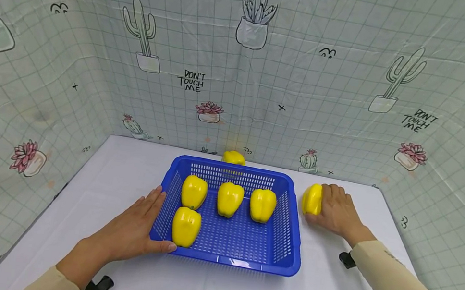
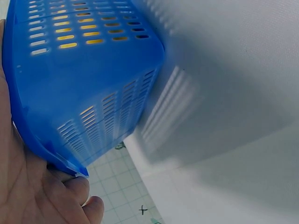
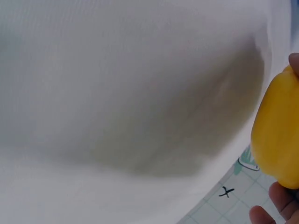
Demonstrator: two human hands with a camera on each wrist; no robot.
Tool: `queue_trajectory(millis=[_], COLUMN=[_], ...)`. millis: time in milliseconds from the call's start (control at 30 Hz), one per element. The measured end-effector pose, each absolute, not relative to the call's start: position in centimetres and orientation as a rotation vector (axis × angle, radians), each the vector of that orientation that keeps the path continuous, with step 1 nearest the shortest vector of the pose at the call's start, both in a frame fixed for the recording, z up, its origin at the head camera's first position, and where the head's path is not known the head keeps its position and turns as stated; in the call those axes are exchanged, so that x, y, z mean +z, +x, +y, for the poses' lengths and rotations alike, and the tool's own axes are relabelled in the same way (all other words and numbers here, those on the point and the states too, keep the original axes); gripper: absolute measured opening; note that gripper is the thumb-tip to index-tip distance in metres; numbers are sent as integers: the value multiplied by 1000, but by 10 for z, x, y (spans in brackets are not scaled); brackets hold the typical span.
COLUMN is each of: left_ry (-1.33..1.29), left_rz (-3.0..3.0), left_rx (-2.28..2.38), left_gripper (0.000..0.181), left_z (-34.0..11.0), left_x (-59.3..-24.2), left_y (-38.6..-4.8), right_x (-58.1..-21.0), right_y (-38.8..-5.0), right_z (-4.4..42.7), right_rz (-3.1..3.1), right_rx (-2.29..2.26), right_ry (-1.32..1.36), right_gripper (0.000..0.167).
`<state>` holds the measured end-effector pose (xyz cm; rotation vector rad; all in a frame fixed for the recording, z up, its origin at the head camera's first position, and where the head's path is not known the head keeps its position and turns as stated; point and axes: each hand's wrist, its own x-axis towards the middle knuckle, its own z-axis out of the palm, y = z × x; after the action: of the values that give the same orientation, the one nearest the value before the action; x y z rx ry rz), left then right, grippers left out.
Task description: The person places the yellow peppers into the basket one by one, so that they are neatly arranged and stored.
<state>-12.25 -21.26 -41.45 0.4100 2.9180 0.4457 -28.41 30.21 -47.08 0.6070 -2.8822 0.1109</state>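
Observation:
My right hand point(image 1: 339, 211) grips a yellow bell pepper point(image 1: 312, 199) just right of the blue basket point(image 1: 227, 260). In the right wrist view, fingertips touch both ends of that pepper point(image 3: 278, 130). My left hand point(image 1: 133, 227) rests against the basket's left side, its fingers fairly straight along the rim and its thumb on the front edge. Inside the basket, three yellow bell peppers stand in a back row: left point(image 1: 194, 192), middle point(image 1: 229, 200) and right point(image 1: 262, 206). Another pepper point(image 1: 186, 227) sits at the front left, near my left thumb.
Behind the basket lies one more yellow bell pepper point(image 1: 234, 158), partly hidden by the back rim. A white cloth point(image 1: 117, 164) covers the table. Patterned curtain point(image 1: 283, 83) closes off the back and both sides. A black strap piece point(image 1: 347, 260) hangs under the right wrist.

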Motion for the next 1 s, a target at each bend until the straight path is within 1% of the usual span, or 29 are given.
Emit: queue_trajectory(millis=[133,433,700,933,1000], left_ry=[408,416,422,429,429], left_rz=[2914,2934,2956,2947,2945], left_rx=[441,420,415,416,416], left_gripper=[135,134,134,134,134], left_z=[-213,-213,-213,-212,-212], left_x=[-414,-415,-416,-414,-414], left_y=[-122,-123,-123,-123,-123], right_x=[-465,-447,-429,-412,-409], right_y=[-284,-279,-273,-267,-266], right_z=[302,296,291,285,283], right_rz=[-2844,-2775,-2719,-2684,-2673], right_rx=[65,-16,-29,-9,25], right_ry=[638,682,718,774,804], right_gripper=[78,78,86,86,84])
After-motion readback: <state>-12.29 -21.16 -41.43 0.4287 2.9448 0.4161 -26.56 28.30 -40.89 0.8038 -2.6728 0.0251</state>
